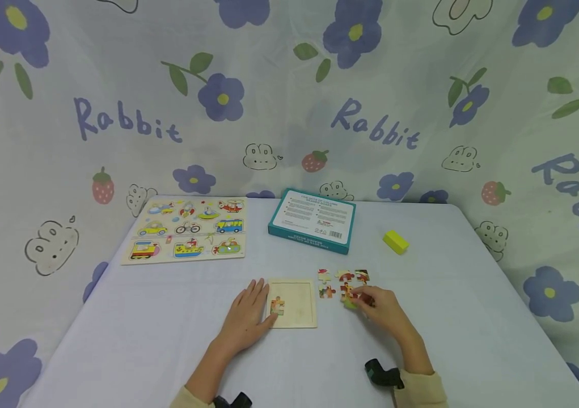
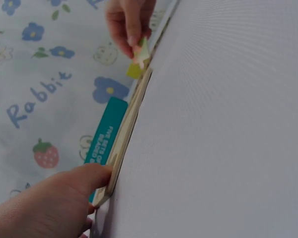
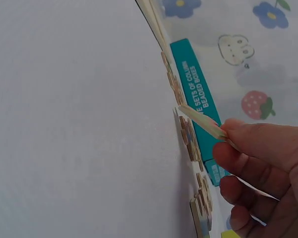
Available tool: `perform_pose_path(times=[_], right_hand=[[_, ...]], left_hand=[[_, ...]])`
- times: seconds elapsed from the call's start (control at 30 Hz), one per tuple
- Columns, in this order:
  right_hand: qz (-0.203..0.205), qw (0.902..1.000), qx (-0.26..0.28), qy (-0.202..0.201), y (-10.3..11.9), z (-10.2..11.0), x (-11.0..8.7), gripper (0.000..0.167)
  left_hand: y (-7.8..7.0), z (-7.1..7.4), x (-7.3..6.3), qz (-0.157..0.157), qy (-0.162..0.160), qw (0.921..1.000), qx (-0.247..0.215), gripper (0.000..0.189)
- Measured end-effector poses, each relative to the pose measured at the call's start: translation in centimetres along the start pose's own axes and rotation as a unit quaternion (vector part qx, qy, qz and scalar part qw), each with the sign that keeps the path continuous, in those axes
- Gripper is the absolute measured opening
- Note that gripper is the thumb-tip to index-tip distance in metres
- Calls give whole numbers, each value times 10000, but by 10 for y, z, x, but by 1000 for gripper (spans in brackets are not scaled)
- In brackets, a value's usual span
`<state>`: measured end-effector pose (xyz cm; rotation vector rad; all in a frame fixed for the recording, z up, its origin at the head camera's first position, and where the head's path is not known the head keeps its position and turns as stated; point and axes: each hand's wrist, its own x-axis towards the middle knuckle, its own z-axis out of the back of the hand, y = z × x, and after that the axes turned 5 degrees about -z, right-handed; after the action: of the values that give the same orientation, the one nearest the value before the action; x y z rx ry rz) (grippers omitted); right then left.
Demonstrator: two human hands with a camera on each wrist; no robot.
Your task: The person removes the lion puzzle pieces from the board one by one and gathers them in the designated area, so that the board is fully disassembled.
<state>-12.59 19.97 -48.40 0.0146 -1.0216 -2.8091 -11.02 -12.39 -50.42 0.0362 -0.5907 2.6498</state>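
A square wooden puzzle tray [image 1: 299,303] lies on the white table, with one jigsaw piece [image 1: 277,307] at its left side. My left hand [image 1: 244,320] rests along the tray's left edge, fingers extended, and its thumb [image 2: 97,174] lies on the rim in the left wrist view. Between thumb and index finger, my right hand [image 1: 386,309] pinches a greenish jigsaw piece [image 3: 203,121], tilted above the table. Several loose jigsaw pieces [image 1: 326,290] with red and brown print lie right of the tray, some partly hidden behind the right hand.
A teal box [image 1: 312,221] stands behind the loose pieces, and a yellow block [image 1: 396,242] sits to its right. At the back left lies a vehicle picture board [image 1: 187,229]. A printed cloth [image 1: 279,102] hangs behind the table.
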Motion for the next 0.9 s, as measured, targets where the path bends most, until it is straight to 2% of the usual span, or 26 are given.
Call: perform_pose_path(times=[0.13,0.4,0.73,0.9], right_hand=[[91,9998,-69,131,-4,0,1,15],[-133,9987,-215,437,-5,0,2,14],[-52,9984,-343,439,-6,-1,3,17],[163,9984,-406,361,-8,-2,2,18]], left_hand=[[0,0,0,-17,-13,10000,12,69],[-1,1,1,-35,-2,10000,62,69],[0,0,0,-26,-10,10000,70,69],[0,1,1,-42,-31,10000,75,69]])
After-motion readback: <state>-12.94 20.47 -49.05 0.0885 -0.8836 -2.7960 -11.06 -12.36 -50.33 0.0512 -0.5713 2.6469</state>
